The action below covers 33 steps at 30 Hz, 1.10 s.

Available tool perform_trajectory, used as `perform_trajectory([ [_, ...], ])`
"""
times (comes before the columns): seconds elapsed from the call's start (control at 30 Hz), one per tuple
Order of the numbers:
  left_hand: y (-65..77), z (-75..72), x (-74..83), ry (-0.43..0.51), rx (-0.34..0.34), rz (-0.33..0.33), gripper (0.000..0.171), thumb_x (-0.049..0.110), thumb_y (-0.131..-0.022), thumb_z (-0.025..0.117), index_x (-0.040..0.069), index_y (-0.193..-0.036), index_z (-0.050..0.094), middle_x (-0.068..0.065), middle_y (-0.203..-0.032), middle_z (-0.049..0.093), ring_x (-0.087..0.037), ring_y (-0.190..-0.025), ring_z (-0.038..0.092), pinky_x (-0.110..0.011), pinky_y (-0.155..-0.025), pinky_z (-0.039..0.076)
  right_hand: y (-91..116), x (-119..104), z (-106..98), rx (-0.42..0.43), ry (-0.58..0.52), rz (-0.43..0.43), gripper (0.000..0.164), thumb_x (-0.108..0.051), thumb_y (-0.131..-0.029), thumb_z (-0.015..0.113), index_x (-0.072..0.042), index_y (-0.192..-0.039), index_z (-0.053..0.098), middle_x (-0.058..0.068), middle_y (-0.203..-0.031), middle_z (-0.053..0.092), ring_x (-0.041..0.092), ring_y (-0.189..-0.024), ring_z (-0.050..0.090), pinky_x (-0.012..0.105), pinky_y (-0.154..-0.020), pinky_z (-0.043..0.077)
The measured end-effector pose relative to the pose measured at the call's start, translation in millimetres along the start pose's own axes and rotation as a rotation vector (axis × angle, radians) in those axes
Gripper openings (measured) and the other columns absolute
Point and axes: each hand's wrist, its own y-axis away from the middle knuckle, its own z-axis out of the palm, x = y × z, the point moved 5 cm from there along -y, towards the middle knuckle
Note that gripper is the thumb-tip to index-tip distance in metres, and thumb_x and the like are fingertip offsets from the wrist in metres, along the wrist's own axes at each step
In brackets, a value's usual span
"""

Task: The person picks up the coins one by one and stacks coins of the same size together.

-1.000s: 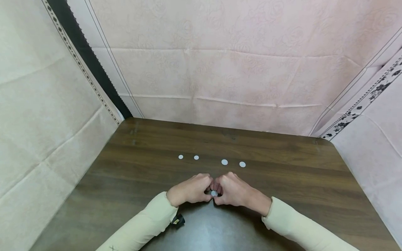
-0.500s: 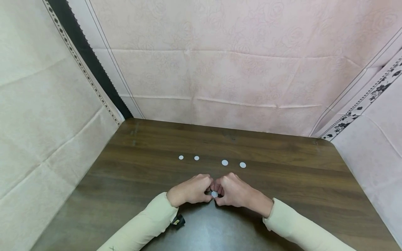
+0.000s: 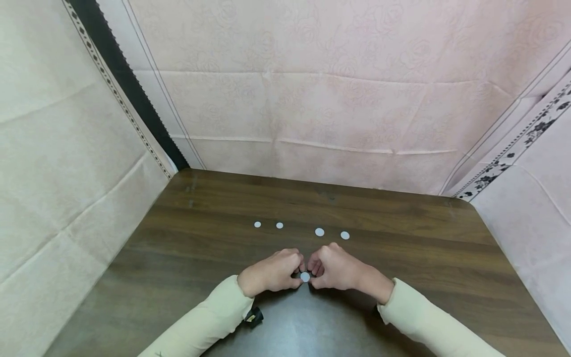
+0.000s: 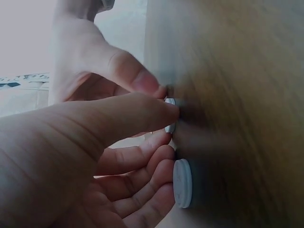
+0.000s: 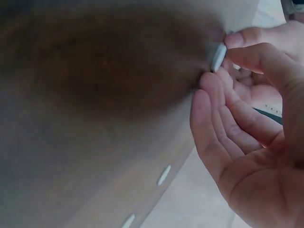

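Note:
A small white disc lies on the brown table between the two hands. My left hand pinches it at its left side between thumb and fingers; the left wrist view shows the thumb over part of this disc. My right hand is beside its right edge, fingers relaxed and bent, thumb and fingertips spread. In the right wrist view the disc is close to the right thumb tip; whether they touch, I cannot tell.
Beyond the hands lies a row of white discs: two on the left and two on the right. A pale patterned cloth hangs behind the table, with more cloth at both sides.
My right hand has drawn slightly to the right, away from the disc and the left hand. The left hand and the discs stay nearly in place.

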Motion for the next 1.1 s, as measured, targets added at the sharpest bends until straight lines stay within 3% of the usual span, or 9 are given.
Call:
perform_trajectory([
  [0.23, 0.5, -0.2, -0.5, 0.021, 0.007, -0.002, 0.008, 0.014, -0.095, 0.077, 0.007, -0.096, 0.073, -0.001, -0.092, 0.062, -0.008, -0.084, 0.050, -0.021, -0.074, 0.045, -2, 4, -24, 0.035, 0.091, -0.018, 0.015, -0.009, -0.084, 0.085, -0.001, -0.094, 0.077, 0.005, -0.086, 0.079, 0.003, -0.075, 0.072, 0.017, -0.068, 0.058],
  [0.57, 0.5, -1.1, 0.4, 0.017, 0.007, 0.004, 0.010, 0.014, -0.095, 0.078, 0.007, -0.098, 0.073, -0.002, -0.092, 0.062, -0.008, -0.082, 0.049, -0.020, -0.073, 0.045, -12, 19, -57, 0.092, 0.212, 0.011, 0.020, -0.008, -0.086, 0.082, 0.004, -0.101, 0.076, 0.012, -0.093, 0.078, 0.013, -0.081, 0.075, 0.022, -0.071, 0.061],
  [0.8, 0.9, -0.6, -0.4, 0.021, -0.001, -0.009, 0.011, 0.014, -0.095, 0.078, 0.007, -0.099, 0.072, 0.000, -0.092, 0.061, -0.008, -0.083, 0.049, -0.020, -0.074, 0.045, -27, 36, -61, 0.110, 0.266, 0.000, 0.018, -0.008, -0.086, 0.082, 0.003, -0.099, 0.075, 0.011, -0.091, 0.077, 0.017, -0.083, 0.075, 0.027, -0.073, 0.061],
  [1.1, 0.5, 0.3, -1.3, 0.031, 0.004, -0.002, 0.007, 0.013, -0.095, 0.077, 0.007, -0.096, 0.072, 0.000, -0.091, 0.061, -0.007, -0.082, 0.049, -0.020, -0.073, 0.044, -47, 51, -58, 0.099, 0.297, 0.019, 0.014, -0.010, -0.084, 0.082, -0.001, -0.092, 0.074, 0.007, -0.085, 0.073, 0.007, -0.073, 0.062, 0.024, -0.065, 0.055],
])
